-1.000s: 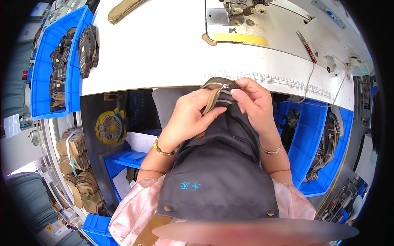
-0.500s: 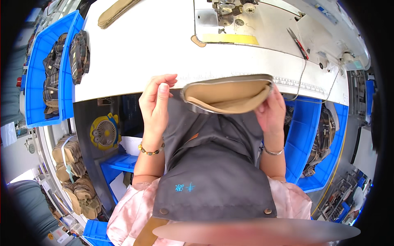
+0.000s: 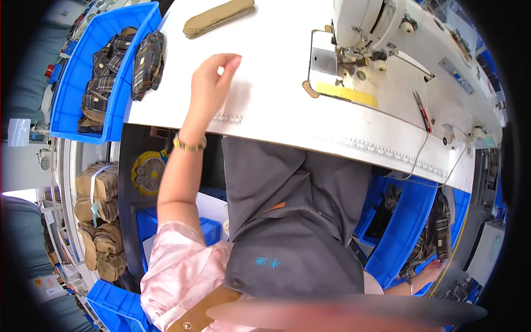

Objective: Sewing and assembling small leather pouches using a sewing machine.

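Blue plastic bin (image 3: pixel 402 235), lower right: right hand (image 3: pixel 428 273) at the plaid pouches

Right fingertips are right by the dark brown plaid fabric pouches (image 3: pixel 441 229) in that bin. Grip: cannot tell if holding one or just touching, too small near the frame edge.

Left hand (image 3: pixel 210 83) is over the white table (image 3: pixel 265 105), upper left of centre. Grip narrow, thumb tip close to bent fingertips; contact unclear. Left of it, a single dark plaid pouch (image 3: pixel 148 63) on the table end, just beside a second blue plastic bin (image 3: pixel 119 105) with more plaid pouches (image 3: pixel 102 84), upper left. Above the hand: stack of long, round-ended tan pieces (image 3: pixel 218 19).

Upper right: white sewing machine (image 3: pixel 359 22), yellow strip (image 3: pixel 347 94) below it, red-handled metal snips (image 3: pixel 423 114) to the right. Left, mid-height: bundled tan stacks (image 3: pixel 105 185), yellow round fan (image 3: pixel 149 172) beside them.
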Available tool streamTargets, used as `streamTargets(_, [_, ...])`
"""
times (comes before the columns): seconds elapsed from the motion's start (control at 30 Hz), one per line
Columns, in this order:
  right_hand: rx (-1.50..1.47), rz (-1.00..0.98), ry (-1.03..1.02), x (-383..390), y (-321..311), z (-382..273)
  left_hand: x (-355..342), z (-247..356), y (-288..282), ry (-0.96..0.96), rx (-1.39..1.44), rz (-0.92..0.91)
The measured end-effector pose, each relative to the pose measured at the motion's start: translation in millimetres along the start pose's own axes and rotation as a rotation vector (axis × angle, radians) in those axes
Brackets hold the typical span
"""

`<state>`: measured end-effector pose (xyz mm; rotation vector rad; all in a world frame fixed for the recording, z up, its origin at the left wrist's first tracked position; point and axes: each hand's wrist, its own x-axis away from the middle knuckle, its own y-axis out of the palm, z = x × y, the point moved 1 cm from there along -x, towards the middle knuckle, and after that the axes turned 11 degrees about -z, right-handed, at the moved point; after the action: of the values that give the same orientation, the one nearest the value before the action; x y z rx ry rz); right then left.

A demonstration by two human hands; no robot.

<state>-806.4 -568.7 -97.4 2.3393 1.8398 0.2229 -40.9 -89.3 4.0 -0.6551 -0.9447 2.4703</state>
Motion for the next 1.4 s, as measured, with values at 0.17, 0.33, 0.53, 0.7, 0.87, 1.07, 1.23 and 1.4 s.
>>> streamTargets(0.17, [0.132,0.237,0.018,35,13,17,-111,-51,-17,0.088,-0.317,0.054])
streamTargets(0.33, [0.331,0.132,-0.104,58,73,11,-168,-93,2,-0.026,-0.596,0.052])
streamTargets(0.53, [0.507,0.009,-0.286,82,140,-15,-169,-100,-5,-0.095,-0.313,-0.063])
streamTargets(0.7, [0.613,-0.176,-0.471,137,230,-25,-131,-61,-10,0.115,-0.225,-0.035])
streamTargets(0.87, [0.721,-0.878,-0.886,248,352,2,-31,-7,33,0.433,-0.055,-0.393])
streamTargets(1.07, [0.599,-1.578,-1.131,400,474,5,23,20,43,0.516,-0.27,-0.301])
streamTargets(1.23, [0.688,-1.523,-1.298,413,523,48,18,21,22,0.221,-0.324,-0.463])
streamTargets(1.4, [0.567,-1.437,-1.401,415,534,55,26,1,15,0.33,-0.191,-0.395])
